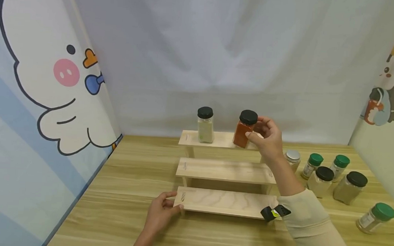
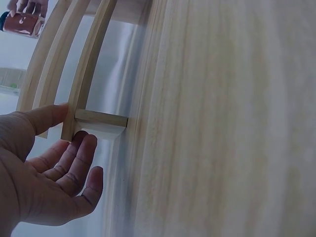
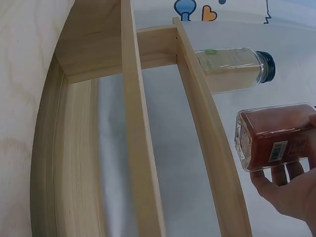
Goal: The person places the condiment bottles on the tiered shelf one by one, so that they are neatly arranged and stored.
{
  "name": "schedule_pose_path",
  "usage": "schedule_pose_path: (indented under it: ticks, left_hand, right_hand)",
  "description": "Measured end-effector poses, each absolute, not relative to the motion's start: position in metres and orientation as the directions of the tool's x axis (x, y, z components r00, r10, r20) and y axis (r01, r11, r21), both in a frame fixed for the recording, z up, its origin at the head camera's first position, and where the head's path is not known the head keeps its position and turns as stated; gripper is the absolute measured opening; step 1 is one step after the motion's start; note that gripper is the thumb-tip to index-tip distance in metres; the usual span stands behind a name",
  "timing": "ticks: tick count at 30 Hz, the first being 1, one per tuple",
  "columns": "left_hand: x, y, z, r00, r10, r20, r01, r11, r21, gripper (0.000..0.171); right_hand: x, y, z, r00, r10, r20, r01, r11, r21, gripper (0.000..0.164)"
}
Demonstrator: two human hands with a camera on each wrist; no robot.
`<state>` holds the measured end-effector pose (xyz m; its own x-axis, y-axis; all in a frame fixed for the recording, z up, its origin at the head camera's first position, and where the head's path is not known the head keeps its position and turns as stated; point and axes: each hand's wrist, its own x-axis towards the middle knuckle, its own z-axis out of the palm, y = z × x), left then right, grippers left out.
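Observation:
A three-tier wooden display rack (image 1: 224,201) stands on the table. My left hand (image 1: 159,213) grips the left end of its lowest shelf, the thumb on the board and the other fingers curled below, as the left wrist view shows at the shelf end (image 2: 74,123). My right hand (image 1: 269,140) holds a black-lidded glass spice jar of red powder (image 1: 242,135) between thumb and fingers, over the top shelf. In the right wrist view a gap shows between the base of this red jar (image 3: 274,133) and the shelf edge. A black-lidded jar of pale powder (image 1: 205,131) stands on the top shelf's left part.
Right of the rack are several spice jars: a silver-lidded jar (image 1: 293,159) partly behind my forearm, black-lidded jars (image 1: 346,190) and green-lidded ones (image 1: 370,220). A pale curtain (image 1: 221,64) hangs behind the table (image 1: 140,161). My right sleeve (image 1: 316,228) passes over the table.

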<state>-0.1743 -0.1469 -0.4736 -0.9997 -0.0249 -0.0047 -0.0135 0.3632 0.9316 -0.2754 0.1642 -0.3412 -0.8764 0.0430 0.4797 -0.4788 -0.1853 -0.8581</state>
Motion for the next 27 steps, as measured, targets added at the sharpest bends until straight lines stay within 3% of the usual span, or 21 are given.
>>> schedule_pose_path:
  ticks: [10,27]
  left_hand:
    - [-0.174,-0.147,-0.473,-1.0,-0.024,0.001,-0.007,0.351,0.936,0.051]
    - [-0.175,-0.147,-0.474,-0.999,-0.033,-0.002,-0.013,0.345,0.938,0.051]
  right_hand:
    - [-0.3,0.157,-0.34,-0.901,-0.062,0.429,-0.406,-0.227,-0.885,0.038]
    - [-0.311,0.157,-0.345,-0.899,-0.153,0.41,-0.395,-0.123,-0.911,0.041]
